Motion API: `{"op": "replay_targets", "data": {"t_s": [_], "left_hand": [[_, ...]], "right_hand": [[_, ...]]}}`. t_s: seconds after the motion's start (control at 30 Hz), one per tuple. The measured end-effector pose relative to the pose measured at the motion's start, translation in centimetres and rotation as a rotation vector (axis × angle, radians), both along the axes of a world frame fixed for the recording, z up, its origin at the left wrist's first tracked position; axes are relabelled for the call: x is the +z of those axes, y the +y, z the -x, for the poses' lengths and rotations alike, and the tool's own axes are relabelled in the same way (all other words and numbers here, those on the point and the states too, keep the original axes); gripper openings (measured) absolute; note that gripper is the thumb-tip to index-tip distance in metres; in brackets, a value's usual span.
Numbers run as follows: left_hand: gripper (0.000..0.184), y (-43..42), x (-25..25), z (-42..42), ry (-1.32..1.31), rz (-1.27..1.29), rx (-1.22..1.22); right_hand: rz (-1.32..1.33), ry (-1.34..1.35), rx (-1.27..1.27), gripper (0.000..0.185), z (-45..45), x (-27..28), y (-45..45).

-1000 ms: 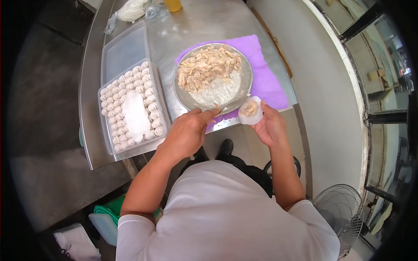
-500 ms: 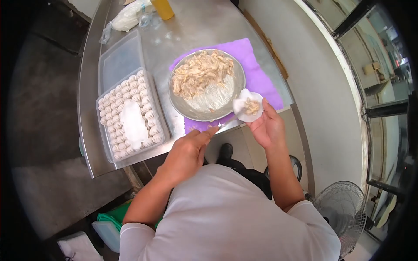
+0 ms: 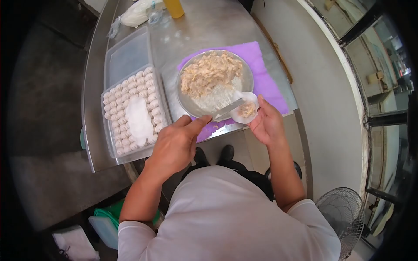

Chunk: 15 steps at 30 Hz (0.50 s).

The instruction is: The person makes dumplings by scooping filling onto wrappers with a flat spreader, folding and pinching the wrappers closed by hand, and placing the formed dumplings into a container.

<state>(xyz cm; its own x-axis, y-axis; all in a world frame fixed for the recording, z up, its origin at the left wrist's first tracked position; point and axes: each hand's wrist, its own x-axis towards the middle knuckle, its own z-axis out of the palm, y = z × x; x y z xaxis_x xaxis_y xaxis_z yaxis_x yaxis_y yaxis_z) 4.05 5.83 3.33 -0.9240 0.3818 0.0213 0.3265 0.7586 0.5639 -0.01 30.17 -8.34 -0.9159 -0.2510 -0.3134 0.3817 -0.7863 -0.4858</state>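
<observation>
My left hand [image 3: 176, 143] grips a flat metal spatula [image 3: 228, 108], whose blade reaches over the near rim of the bowl to the edge of a round white wrapper [image 3: 237, 115]. That wrapper, with a small heap of filling [image 3: 247, 109] on it, rests on the fingers of my right hand [image 3: 267, 122], held at its edge by the thumb. Pale shredded filling [image 3: 211, 73] fills the far part of the round metal bowl [image 3: 184, 101]. Under the bowl lies a purple cloth [image 3: 266, 78]. Pleated dumplings [image 3: 129, 85] sit in rows in a plastic tray on the left, with white wrappers [image 3: 139, 120] on top.
The steel table [image 3: 174, 43] carries an empty clear container or lid [image 3: 129, 56] behind the tray, a white plastic bag [image 3: 137, 13] and a yellow cup [image 3: 174, 8]. A wall stands at the right, with a fan [image 3: 342, 213] low beside it. Green and clear tubs are below left.
The spatula blade has moved from near the bowl's front rim to the wrapper's upper edge. My left hand has shifted left. My right hand still supports the wrapper and filling.
</observation>
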Motion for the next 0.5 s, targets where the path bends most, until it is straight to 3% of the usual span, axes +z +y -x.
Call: {"op": "replay_targets", "data": {"t_s": [0.2,0.3,0.43,0.5], "left_hand": [[0.042,-0.1,0.0,0.7,0.043,0.120,-0.072],[0.042,-0.2,0.5,1.0,0.009,0.116,0.008],[0.036,0.1,-0.3,1.3,-0.005,0.133,-0.107],[0.033,-1.0,0.6,1.3,0.010,0.167,-0.019]], "right_hand": [[-0.035,-0.004,0.016,0.047,-0.2,0.0,0.0],[-0.119,0.058,0.054,0.043,-0.4,-0.6,0.4],[-0.139,0.049,0.072,0.043,-0.3,-0.3,-0.2],[-0.170,0.050,0.041,0.044,-0.5,-0.3,0.1]]}}
